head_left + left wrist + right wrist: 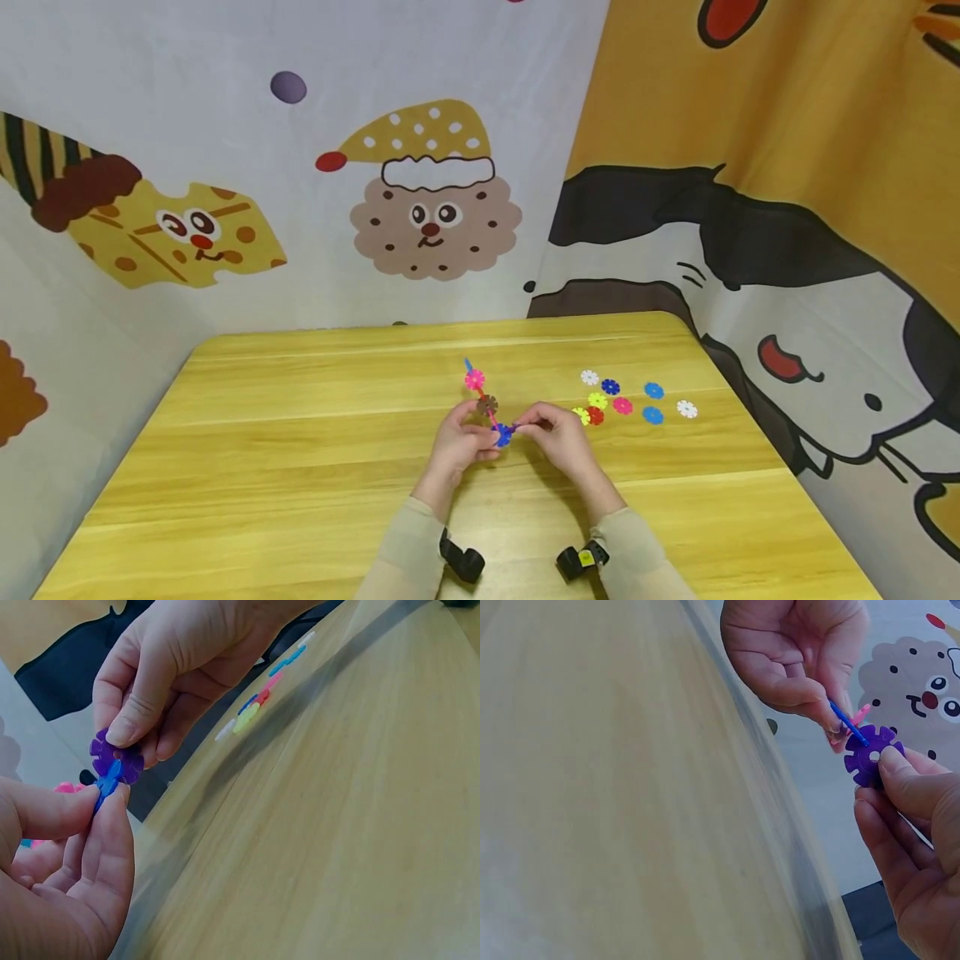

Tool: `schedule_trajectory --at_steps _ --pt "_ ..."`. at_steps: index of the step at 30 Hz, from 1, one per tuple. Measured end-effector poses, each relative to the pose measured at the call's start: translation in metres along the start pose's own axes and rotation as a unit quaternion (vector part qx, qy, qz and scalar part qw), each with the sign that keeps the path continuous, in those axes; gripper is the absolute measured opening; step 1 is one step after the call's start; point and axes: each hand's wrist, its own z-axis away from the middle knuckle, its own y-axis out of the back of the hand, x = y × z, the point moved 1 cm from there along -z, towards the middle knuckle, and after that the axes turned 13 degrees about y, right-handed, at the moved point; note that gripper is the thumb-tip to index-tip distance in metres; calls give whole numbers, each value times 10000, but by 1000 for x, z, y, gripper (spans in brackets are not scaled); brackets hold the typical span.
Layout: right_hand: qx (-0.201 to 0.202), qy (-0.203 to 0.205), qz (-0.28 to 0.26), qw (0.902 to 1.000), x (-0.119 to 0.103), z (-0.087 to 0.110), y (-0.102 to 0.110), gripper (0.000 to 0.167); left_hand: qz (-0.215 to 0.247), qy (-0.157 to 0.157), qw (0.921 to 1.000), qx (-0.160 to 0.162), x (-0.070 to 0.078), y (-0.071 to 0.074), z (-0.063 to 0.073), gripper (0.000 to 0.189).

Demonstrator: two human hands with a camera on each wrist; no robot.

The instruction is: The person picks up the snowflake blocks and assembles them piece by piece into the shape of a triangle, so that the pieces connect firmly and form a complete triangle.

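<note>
Above the table, my left hand [461, 442] pinches a blue notched disc [503, 435], the near end of a chain of linked snowflake discs. Farther along that chain are a brown disc [487, 406] and a pink disc [474, 379], with a light blue piece [468, 364] at the far tip. Between thumb and fingers my right hand [558, 437] holds a purple notched disc [866, 769]. In the right wrist view, the purple disc meets the blue one edge to edge, at an angle. How deep their slots engage I cannot tell.
Loose discs lie on the table to the right: white [589, 377], dark blue [611, 387], yellow [597, 401], red [595, 416], pink [622, 406], light blue [654, 390] and another white one [687, 409]. A cartoon-print cloth [435, 308] hangs behind the wooden table [300, 467].
</note>
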Motion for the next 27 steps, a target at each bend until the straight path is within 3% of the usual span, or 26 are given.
schedule_trajectory --at_steps 5,13,22,25,27 --pt "125 -48 -164 9998 3 3 -1 9 116 -109 9998 -142 -1 1 -1 59" --pt "525 -50 -314 9981 2 3 -1 9 335 -173 9971 -656 -3 -2 -1 63" --pt "263 226 -263 9991 -35 -1 4 9 699 -139 9942 -800 -5 -6 -6 54" --pt "185 167 -317 9992 -37 0 5 9 680 -143 9941 -838 -6 -6 -7 51" --pt "183 200 -383 9989 -27 1 3 9 659 -142 9940 -861 -6 -5 -8 51"
